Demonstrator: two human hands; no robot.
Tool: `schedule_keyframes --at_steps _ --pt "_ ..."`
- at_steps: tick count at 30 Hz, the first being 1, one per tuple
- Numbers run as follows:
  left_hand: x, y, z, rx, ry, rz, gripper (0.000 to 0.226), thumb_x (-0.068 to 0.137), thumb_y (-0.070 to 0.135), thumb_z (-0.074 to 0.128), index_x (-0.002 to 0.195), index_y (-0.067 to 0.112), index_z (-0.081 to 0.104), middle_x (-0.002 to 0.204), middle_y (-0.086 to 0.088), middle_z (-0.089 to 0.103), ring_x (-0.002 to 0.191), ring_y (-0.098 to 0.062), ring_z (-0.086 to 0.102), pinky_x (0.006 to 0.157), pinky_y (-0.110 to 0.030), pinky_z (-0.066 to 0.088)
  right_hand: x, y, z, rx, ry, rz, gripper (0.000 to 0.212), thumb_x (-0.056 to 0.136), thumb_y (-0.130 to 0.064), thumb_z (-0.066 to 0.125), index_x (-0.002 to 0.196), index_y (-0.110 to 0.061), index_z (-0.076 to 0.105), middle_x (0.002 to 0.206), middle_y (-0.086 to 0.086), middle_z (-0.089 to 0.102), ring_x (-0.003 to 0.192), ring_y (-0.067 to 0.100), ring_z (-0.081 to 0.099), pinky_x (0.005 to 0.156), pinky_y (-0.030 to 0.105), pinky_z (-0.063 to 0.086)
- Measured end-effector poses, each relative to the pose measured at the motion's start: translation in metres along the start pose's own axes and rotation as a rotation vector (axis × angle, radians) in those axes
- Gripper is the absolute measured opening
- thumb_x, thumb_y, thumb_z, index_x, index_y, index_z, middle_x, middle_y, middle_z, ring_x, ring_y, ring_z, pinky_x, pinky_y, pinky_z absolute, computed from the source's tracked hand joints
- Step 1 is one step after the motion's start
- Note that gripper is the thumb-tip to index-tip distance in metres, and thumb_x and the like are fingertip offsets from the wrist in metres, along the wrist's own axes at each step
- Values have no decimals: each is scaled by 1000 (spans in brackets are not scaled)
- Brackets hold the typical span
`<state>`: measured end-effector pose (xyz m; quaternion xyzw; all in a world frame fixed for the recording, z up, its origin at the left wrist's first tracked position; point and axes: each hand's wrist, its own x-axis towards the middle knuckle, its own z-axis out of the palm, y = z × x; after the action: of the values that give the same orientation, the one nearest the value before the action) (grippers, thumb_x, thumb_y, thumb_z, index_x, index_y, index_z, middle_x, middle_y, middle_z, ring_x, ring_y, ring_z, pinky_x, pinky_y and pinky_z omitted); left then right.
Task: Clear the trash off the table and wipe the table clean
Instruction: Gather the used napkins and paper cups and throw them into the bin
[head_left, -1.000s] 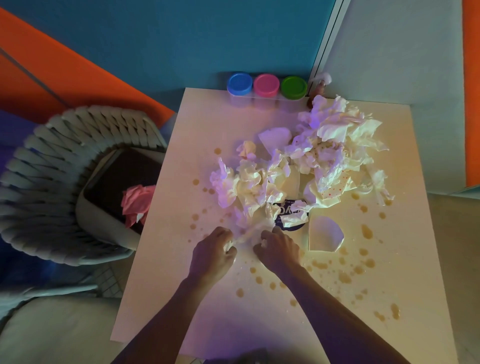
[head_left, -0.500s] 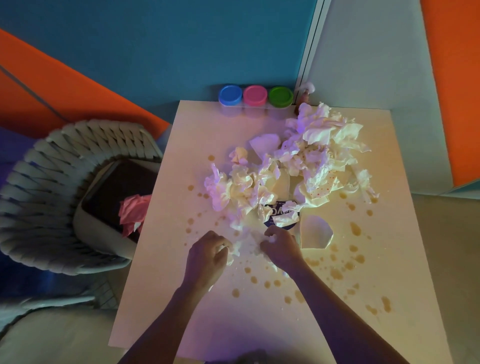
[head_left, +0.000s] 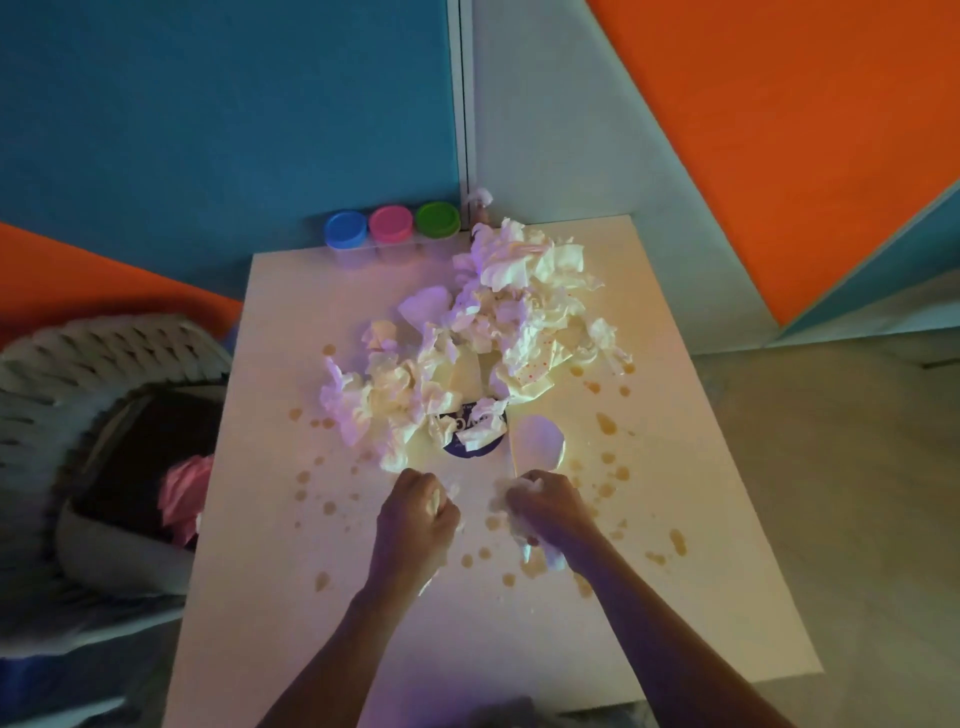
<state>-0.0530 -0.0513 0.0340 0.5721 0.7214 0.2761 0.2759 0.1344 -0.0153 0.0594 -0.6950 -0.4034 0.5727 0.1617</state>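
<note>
Both hands, left (head_left: 415, 512) & right (head_left: 548, 512), clutch tissue wads on stain-spotted table (head_left: 675, 597), blue/orange walls behind.

Blue and orange wall panels (head_left: 223, 104), grey floor (head_left: 857, 467), woven chair (head_left: 104, 353), dim purplish light.

Dim, warm light is falling on the table (head_left: 649, 467), with a purple cast pooling along its near edge. The wide lens is bending the walls, and both hands are looking softly blurred.
</note>
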Motion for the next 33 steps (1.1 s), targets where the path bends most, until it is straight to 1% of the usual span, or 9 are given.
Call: schedule_keyframes --at_steps 3,6,12,14,18,22,26,30,33 --pt "-10 25 14 -51 -9 43 33 72 -1 69 69 17 42 75 3 47 65 -14 48 59 -23 42 -12 11 -20 -29 15 1 27 71 -40 68 73 -13 71 63 2 71 54 18 60 58 29 47" --pt "-21 46 28 -47 -38 74 22 74 2 68 79 16 52 79 4 54 71 -13 54 64 -35 50 -27 24 -40 25 57 -4 29 73 -40 69 76 -10 70 71 5 74 52 18 60 51 25 46" --pt "-59 100 69 -48 -118 216 31 80 -2 63 95 24 69 96 17 70 91 1 65 83 -11 51 -64 65 -102 130 122 24 14 71 -18 63 84 -13 69 61 4 69 42 17 55 42 21 43" --pt "-68 114 81 -12 -96 241 19 83 -2 66 86 16 69 87 10 71 81 -1 66 77 0 44 -73 77 -118 169 116 17 17 75 -12 62 91 -12 67 61 5 67 40 16 55 39 20 42" --pt "-96 156 113 21 -27 300 31 85 2 68 67 14 45 61 -3 57 55 -8 50 58 -24 49 -93 113 -162 220 125 -29 17 77 -10 59 84 -16 73 63 3 70 42 13 55 43 21 44" --pt "-117 189 144 4 -16 361 35 81 -2 67 65 13 41 54 2 44 51 -4 33 49 -15 34 -110 143 -195 167 152 -42 15 75 -20 60 70 -18 74 63 4 73 49 15 61 52 29 53" --pt "-137 225 169 -45 -51 443 39 83 2 67 64 20 38 53 18 38 52 -2 43 48 -7 31 -124 169 -226 170 234 -57 20 71 -28 56 70 -23 75 65 -4 73 61 13 69 69 36 60" --pt "-143 255 189 -96 -99 481 26 89 32 57 67 23 46 60 19 52 58 -4 53 52 -7 35 -130 183 -256 199 313 -74 25 77 -30 53 72 -21 75 67 -9 73 70 15 71 75 37 61" --pt "-140 272 206 -82 -148 491 20 88 33 62 72 26 54 67 20 60 64 1 61 53 -6 42 -130 191 -276 241 341 -79 24 82 -32 56 73 -20 74 69 -8 74 70 14 71 75 39 62"
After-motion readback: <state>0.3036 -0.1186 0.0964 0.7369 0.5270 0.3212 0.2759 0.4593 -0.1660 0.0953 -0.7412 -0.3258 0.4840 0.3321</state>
